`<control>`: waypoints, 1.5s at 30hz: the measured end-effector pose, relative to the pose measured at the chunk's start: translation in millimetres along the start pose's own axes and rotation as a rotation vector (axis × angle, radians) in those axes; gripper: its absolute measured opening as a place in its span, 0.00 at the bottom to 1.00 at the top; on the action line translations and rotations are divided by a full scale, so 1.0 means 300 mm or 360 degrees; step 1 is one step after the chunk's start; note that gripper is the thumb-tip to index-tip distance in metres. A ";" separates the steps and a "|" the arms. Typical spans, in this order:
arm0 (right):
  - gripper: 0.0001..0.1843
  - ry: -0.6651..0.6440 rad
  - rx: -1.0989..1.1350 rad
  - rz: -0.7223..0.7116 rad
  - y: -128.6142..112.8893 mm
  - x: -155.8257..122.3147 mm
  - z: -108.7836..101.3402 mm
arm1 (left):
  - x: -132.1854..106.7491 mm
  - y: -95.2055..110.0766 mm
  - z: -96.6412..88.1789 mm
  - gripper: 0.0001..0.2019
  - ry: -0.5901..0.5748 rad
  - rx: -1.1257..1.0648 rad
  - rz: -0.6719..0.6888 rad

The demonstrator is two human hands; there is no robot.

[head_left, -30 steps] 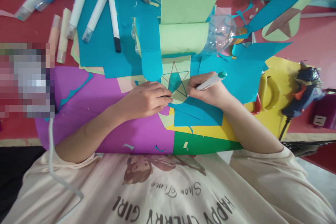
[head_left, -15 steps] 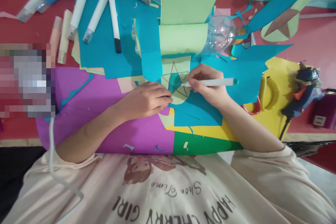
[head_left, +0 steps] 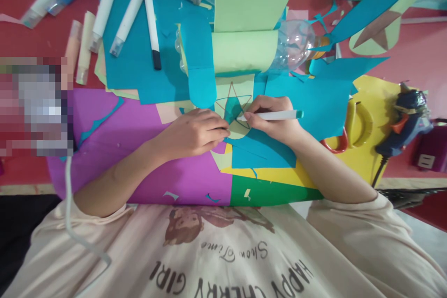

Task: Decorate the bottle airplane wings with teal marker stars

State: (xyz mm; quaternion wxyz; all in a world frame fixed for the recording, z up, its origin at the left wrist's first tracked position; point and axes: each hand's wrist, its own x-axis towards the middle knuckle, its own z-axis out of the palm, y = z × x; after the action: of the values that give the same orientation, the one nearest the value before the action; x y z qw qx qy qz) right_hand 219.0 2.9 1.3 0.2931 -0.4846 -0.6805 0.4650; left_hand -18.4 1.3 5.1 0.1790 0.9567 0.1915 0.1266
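Observation:
My right hand (head_left: 275,121) is closed round a white marker with a teal end (head_left: 279,115), and its tip rests on a star outline drawn on pale green paper (head_left: 233,102). My left hand (head_left: 193,131) lies just left of the star, fingers curled and pressing down on the paper's edge. Teal paper pieces (head_left: 314,102) lie under and around both hands, on top of purple (head_left: 139,139), yellow and green sheets.
Several white markers (head_left: 127,21) and glue sticks (head_left: 84,46) lie at the upper left. A clear plastic bottle (head_left: 293,44) wrapped in green paper stands beyond the star. Scissors with red handles (head_left: 340,142) and a blue glue gun (head_left: 405,121) sit at the right.
My right hand has swung the marker from a steep angle to lying nearly level, and its tip has shifted across the star. My left hand has stayed put.

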 end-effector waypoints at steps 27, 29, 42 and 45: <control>0.10 0.0050 -0.0007 -0.0011 -0.003 -0.001 -0.001 | -0.002 -0.001 0.001 0.13 0.0004 -0.0008 0.0000; 0.10 0.0100 0.0034 -0.0016 -0.006 -0.001 -0.001 | -0.002 0.000 0.001 0.13 -0.0001 -0.0010 -0.0008; 0.16 0.0091 -0.0005 0.0018 0.003 -0.001 -0.001 | 0.002 -0.001 -0.001 0.14 0.0043 0.0008 0.0020; 0.16 0.0059 0.0024 0.0003 0.003 0.000 0.000 | 0.002 0.001 -0.001 0.14 0.0024 -0.0001 0.0002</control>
State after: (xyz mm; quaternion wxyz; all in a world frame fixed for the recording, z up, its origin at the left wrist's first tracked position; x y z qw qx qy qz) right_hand 219.3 3.0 0.5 0.3090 -0.4915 -0.6710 0.4612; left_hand -17.9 1.4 5.6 0.1777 0.9558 0.1923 0.1339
